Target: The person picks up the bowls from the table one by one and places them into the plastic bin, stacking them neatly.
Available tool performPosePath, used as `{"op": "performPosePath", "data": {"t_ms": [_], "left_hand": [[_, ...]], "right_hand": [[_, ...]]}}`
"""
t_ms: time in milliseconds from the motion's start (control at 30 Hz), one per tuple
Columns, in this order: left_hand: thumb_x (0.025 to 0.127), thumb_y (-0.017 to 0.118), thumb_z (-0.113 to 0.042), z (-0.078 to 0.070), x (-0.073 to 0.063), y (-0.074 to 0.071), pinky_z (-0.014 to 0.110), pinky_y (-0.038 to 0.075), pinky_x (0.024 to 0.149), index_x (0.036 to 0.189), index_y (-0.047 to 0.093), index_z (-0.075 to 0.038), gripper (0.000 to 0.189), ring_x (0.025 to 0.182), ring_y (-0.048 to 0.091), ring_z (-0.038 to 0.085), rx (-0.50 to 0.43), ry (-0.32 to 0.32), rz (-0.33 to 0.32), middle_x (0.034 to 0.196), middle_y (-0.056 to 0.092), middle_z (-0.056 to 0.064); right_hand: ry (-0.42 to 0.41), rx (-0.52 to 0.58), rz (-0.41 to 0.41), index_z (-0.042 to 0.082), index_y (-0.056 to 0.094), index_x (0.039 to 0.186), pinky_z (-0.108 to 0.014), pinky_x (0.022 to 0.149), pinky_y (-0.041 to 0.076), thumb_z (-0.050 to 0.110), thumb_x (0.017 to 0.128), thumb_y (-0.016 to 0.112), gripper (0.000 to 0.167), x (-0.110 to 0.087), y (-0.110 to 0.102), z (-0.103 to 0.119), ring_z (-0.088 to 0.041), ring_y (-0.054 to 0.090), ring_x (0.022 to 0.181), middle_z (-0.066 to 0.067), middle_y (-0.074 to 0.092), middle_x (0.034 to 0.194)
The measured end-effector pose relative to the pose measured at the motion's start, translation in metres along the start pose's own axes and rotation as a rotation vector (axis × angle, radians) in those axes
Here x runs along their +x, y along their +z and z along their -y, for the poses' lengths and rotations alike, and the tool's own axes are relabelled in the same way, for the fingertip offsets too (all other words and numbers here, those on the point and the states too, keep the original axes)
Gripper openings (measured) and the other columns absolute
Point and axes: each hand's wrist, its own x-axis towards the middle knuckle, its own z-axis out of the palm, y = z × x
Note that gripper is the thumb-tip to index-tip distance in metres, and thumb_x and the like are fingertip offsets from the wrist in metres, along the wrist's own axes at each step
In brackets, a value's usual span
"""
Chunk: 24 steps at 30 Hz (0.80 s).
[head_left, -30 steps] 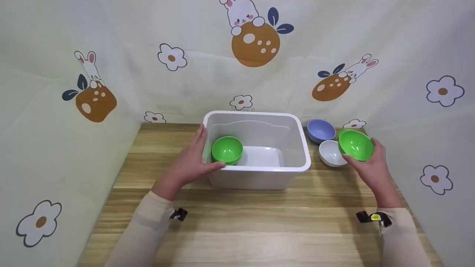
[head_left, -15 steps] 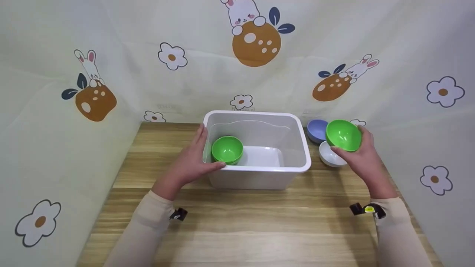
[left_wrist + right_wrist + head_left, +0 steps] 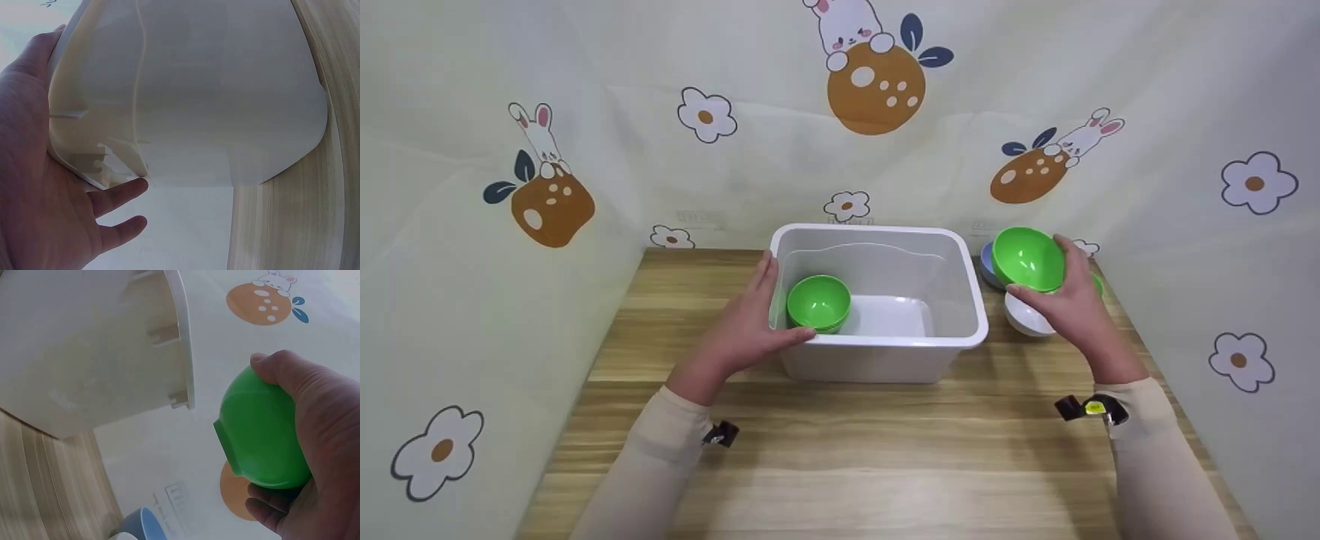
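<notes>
My right hand (image 3: 1072, 304) grips a green bowl (image 3: 1026, 255), thumb at the near side and fingers round the far side. The bowl is raised above the others, its mouth tilted towards the head camera. The right wrist view shows its outer side and foot ring. My left hand (image 3: 739, 326) rests at the left front corner of a white bin (image 3: 877, 342), thumb on the front rim, the other fingers extended along the left side. Inside the bin, at the left, more green bowls (image 3: 820, 300) sit nested.
Right of the bin stand a white bowl (image 3: 1026, 313) and a blue bowl (image 3: 988, 264), both partly hidden by the held bowl. Another green bowl (image 3: 1098, 285) shows behind my right hand. Patterned cloth walls (image 3: 735, 172) border the wooden table (image 3: 855, 450) behind and at both sides.
My right hand has lifted the green bowl and carried it left, over the white and blue bowls, uncovering part of another green bowl. The left hand and the bin have stayed put.
</notes>
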Motion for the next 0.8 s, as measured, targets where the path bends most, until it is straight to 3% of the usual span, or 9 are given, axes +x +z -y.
{"op": "performPosePath", "data": {"t_ms": [533,800], "left_hand": [[0.086,0.086,-0.068,0.001,0.000,0.000,0.069,0.029,0.127,0.179,0.007,-0.010,0.136,0.167,0.018,0.045,0.019,0.008,-0.005,0.186,-0.002,0.011],[0.084,0.086,-0.072,0.000,0.000,0.000,0.070,0.029,0.126,0.179,0.006,-0.011,0.139,0.166,0.018,0.047,0.020,-0.006,-0.003,0.186,-0.004,0.010]], "right_hand": [[-0.071,0.043,0.078,-0.002,0.019,0.173,-0.066,0.122,0.036,0.028,0.089,0.096,0.118,0.011,0.017,0.026,-0.047,0.042,0.145,-0.029,0.034,0.166],[-0.072,0.056,0.123,0.002,0.020,0.173,-0.066,0.125,0.033,0.034,0.089,0.096,0.118,0.014,0.023,0.040,-0.045,0.041,0.148,-0.027,0.035,0.167]]}}
